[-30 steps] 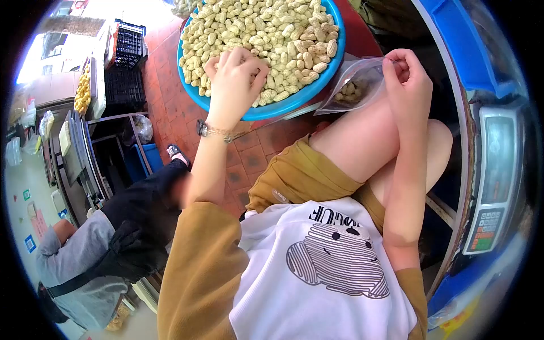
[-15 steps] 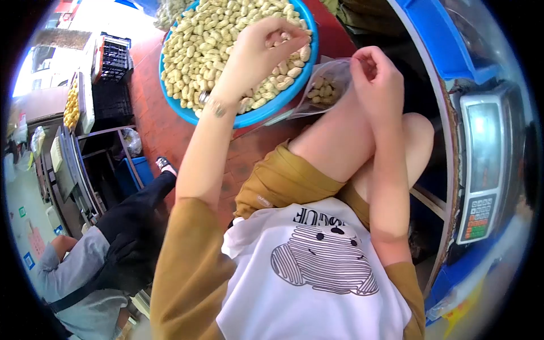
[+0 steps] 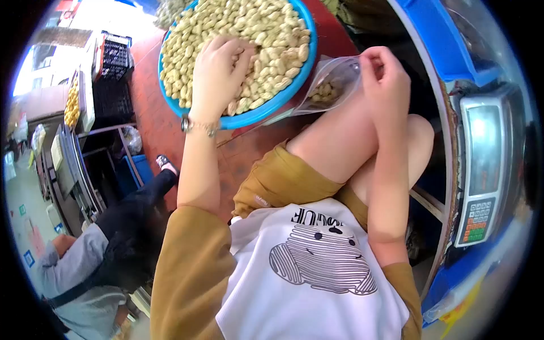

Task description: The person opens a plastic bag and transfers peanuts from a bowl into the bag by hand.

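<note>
A blue basin (image 3: 266,113) heaped with peanuts (image 3: 272,34) stands in front of me. My left hand (image 3: 218,76) lies on the heap near the basin's front rim, its fingers curled around peanuts. A bracelet circles that wrist. Right of the basin, a clear plastic bag (image 3: 344,71) hangs with its mouth spread, some peanuts inside it. My right hand (image 3: 385,73) pinches the bag's edge between thumb and fingers, above my knee. The fingertips of my left hand are partly hidden among the peanuts.
A weighing scale (image 3: 481,164) stands at the right beside a blue tray (image 3: 447,45). Black crates (image 3: 113,59) are stacked at the left. Another person in a grey top (image 3: 85,266) is at the lower left, one foot (image 3: 165,164) on the red tiled floor (image 3: 153,107).
My left hand has moved left across the basin and down onto the peanuts. My right hand has shifted slightly right, still pinching the bag's edge.
</note>
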{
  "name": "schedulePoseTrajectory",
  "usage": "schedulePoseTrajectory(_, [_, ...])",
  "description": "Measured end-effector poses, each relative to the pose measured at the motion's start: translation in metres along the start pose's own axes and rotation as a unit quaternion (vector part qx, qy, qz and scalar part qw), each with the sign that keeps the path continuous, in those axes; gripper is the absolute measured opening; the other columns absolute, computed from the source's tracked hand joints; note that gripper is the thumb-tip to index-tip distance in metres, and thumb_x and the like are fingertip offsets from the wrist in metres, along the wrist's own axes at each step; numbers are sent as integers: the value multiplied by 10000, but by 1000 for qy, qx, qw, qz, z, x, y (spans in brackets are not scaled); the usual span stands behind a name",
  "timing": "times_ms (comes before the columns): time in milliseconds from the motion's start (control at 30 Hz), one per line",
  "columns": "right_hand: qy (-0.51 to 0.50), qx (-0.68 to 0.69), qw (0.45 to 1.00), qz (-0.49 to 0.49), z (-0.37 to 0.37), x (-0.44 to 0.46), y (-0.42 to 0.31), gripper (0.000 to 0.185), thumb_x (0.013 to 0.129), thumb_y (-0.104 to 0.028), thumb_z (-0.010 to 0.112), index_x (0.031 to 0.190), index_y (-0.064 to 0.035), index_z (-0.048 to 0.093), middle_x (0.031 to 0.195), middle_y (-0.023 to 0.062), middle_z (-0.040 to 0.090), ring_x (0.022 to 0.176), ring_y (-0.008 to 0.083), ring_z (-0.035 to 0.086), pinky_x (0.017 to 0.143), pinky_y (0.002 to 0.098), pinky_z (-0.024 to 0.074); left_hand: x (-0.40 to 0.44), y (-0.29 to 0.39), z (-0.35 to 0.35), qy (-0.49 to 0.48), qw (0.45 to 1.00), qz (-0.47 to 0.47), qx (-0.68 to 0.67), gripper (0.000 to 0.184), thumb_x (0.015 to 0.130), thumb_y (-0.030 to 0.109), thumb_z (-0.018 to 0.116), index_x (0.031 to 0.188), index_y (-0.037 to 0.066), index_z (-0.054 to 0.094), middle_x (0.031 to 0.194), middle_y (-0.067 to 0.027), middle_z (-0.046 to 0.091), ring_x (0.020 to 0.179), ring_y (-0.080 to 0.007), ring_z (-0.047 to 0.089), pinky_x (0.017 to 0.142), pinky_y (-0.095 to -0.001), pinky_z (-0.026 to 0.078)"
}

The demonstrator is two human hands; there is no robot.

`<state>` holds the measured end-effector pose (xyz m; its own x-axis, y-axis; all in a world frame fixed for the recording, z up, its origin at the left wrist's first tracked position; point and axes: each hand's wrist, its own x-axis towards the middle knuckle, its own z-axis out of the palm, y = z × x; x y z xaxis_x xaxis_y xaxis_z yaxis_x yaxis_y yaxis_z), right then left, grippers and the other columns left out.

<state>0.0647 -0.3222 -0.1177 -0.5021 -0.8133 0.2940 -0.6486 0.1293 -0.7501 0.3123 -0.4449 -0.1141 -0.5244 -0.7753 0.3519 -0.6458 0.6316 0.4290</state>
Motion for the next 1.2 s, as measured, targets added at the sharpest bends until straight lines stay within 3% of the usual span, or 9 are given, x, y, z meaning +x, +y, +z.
schedulePoseTrajectory(233, [-14, -16, 999, -48, 4, -2, -7, 69, 878, -118, 635, 900, -57, 614, 791, 83, 639, 704, 235, 633, 622, 343, 493, -88, -12, -24, 8, 997, -70, -31, 77, 814, 58, 695, 890, 66, 707, 918, -78, 639, 860, -265, 563, 767, -354, 483])
schedulePoseTrajectory(367, [-30, 1, 999, -37, 3, -4, -11, 65, 874, -93, 637, 902, -36, 622, 770, 75, 631, 668, 181, 607, 613, 298, 482, -89, -25, -15, -8, 1000, -24, 1, 138, 797, 132, 716, 930, 96, 704, 945, -67, 625, 893, -275, 562, 810, -371, 465])
schedulePoseTrajectory(500, [-40, 34, 999, 0, 1, -1, -8, 69, 871, -76, 633, 897, -12, 627, 742, 74, 620, 651, 142, 582, 616, 281, 473, -81, -14, -10, -65, 994, -73, 47, 183, 768, 214, 749, 940, 167, 705, 926, -21, 578, 943, -230, 565, 831, -378, 386])
schedulePoseTrajectory(633, [-42, 40, 998, 12, 0, -1, -8, 67, 867, -67, 632, 891, -6, 623, 736, 79, 615, 643, 144, 573, 617, 283, 470, -82, -17, 0, -23, 998, -45, 46, 219, 758, 226, 768, 961, 183, 699, 919, 3, 562, 941, -208, 560, 839, -364, 353])
schedulePoseTrajectory(767, [-53, 62, 997, 12, 2, -1, -8, 58, 866, -55, 627, 896, -6, 620, 745, 79, 616, 645, 144, 571, 613, 283, 468, -79, -6, -5, 16, 997, -59, 54, 366, 799, 254, 742, 1140, 164, 649, 1102, -51, 566, 1091, -253, 509, 964, -405, 324])
schedulePoseTrajectory(900, [-58, 65, 996, 16, 3, -2, -7, 62, 865, -69, 630, 899, -18, 620, 756, 79, 623, 650, 155, 581, 611, 288, 471, -74, -8, 0, 39, 988, -81, 129, 723, 731, 387, 795, 1335, 126, 495, 1262, -151, 492, 1205, -359, 443, 1056, -493, 257])
schedulePoseTrajectory(933, [-60, 67, 996, 14, 2, -1, -6, 63, 865, -73, 630, 898, -21, 620, 760, 80, 626, 649, 160, 582, 608, 292, 471, -74, -14, 7, 33, 983, -96, 150, 838, 732, 502, 766, 1391, 109, 429, 1347, -210, 423, 1260, -407, 398, 1079, -555, 216])
schedulePoseTrajectory(1033, [-67, 68, 995, 7, 3, -1, -4, 66, 863, -87, 630, 894, -29, 620, 770, 86, 631, 643, 179, 582, 596, 305, 470, -68, -22, 22, 19, 964, -90, 249, 846, 763, 562, 714, 1403, 95, 418, 1402, -224, 393, 1293, -408, 374, 1065, -579, 224])
schedulePoseTrajectory(1200, [-69, 51, 996, -11, 2, -2, -5, 66, 863, -105, 627, 881, -42, 615, 782, 97, 630, 627, 224, 574, 580, 331, 462, -49, -28, 30, 2, 983, -68, 170, 872, 796, 580, 673, 1442, 77, 371, 1460, -208, 366, 1323, -416, 345, 1067, -572, 220])
